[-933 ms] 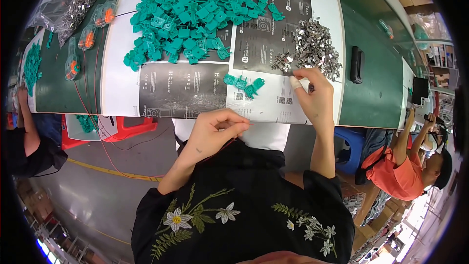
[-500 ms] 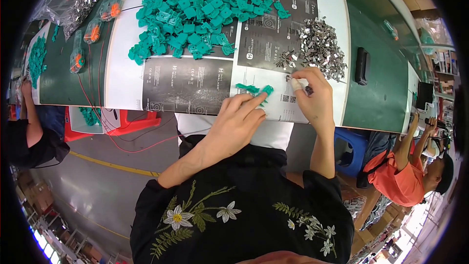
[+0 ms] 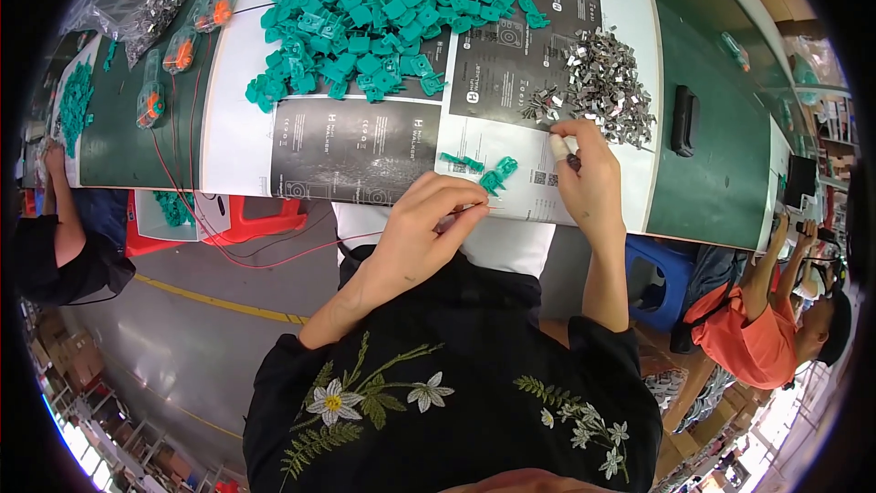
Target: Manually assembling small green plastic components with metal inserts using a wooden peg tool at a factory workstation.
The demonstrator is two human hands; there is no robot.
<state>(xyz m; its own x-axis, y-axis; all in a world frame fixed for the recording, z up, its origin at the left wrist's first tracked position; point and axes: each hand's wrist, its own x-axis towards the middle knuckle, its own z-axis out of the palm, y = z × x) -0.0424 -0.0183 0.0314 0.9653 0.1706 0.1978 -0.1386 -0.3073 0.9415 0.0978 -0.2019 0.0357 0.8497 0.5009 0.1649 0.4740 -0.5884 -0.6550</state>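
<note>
My left hand (image 3: 436, 226) is at the table's near edge, thumb and fingers pinched together. A thin red wire (image 3: 351, 238) runs up to this hand, and a fine strand shows at the fingertips. Just beyond them lie green plastic pieces (image 3: 498, 175) and a narrow green piece (image 3: 462, 162) on the printed sheet. My right hand (image 3: 589, 169) is closed beside a heap of small shiny metal pieces (image 3: 607, 87), with a pale covering on one digit. Something small and dark shows between its fingers; its kind is unclear.
A large heap of green plastic parts (image 3: 383, 9) covers the far middle. Orange-and-clear handled tools (image 3: 151, 105) and a plastic bag of metal pieces (image 3: 137, 14) lie left. A black object (image 3: 683, 120) lies right. Other people (image 3: 753, 338) sit at both sides.
My left hand has drawn back from the green pieces to the table edge and closed in a pinch. The red wire now reaches it. My right hand has shifted slightly away.
</note>
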